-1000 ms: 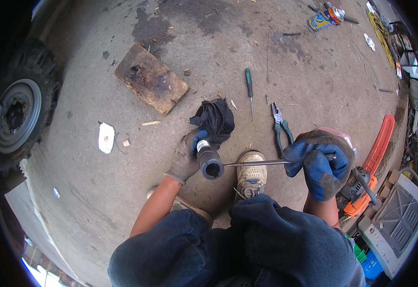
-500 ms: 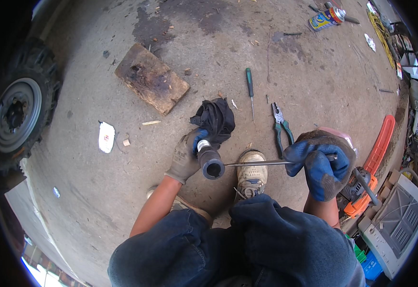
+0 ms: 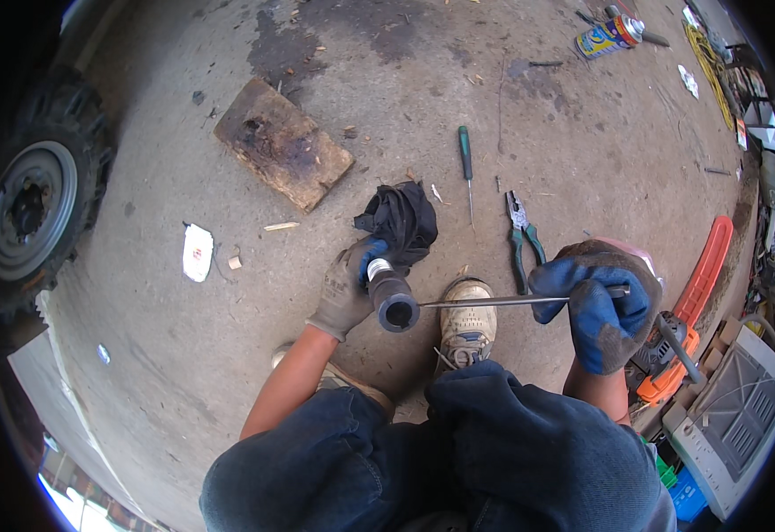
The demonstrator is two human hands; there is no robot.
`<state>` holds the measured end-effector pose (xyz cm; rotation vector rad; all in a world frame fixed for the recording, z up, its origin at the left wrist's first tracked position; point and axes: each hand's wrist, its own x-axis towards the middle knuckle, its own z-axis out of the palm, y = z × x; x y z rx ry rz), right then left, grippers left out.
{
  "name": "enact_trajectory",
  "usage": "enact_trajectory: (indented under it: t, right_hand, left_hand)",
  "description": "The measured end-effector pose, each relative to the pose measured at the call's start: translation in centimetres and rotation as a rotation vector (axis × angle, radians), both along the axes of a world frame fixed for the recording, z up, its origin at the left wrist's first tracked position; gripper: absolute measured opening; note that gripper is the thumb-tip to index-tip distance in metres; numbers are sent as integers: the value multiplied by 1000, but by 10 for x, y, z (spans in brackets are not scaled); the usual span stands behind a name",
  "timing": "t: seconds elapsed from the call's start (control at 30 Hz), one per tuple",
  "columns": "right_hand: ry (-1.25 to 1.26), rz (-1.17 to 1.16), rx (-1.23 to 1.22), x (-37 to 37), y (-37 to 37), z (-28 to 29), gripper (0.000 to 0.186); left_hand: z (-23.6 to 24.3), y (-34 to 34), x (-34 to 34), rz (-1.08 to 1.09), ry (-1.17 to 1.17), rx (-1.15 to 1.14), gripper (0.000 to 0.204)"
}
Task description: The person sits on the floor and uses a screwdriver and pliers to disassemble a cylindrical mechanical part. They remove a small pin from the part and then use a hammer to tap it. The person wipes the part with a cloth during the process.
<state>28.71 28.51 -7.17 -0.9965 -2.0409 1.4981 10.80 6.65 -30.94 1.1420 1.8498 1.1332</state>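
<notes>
My left hand, in a grey and blue work glove, is closed around a dark tubular part with a silver band near my fingers. Its round open end faces me. From the other side, my right hand, gloved likewise, grips a thin metal rod held roughly level. The rod's narrow tip meets or nearly meets the rim of the tube; I cannot tell whether they touch. A crumpled black cloth lies just beyond my left hand. Pliers with green and black handles lie on the floor near my right hand.
Beyond the cloth lies a green-handled screwdriver, with a wooden block to its left. An orange chainsaw with a red bar cover is close by my right arm. A spray can lies far right; a wheel stands left.
</notes>
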Motion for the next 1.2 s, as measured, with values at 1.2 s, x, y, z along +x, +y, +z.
enact_trajectory:
  t: [1.2]
  right_hand:
    - [-51,665,496,-64,-14,22,50]
  left_hand:
    - [-9,-12,12,96,-15,-21,80]
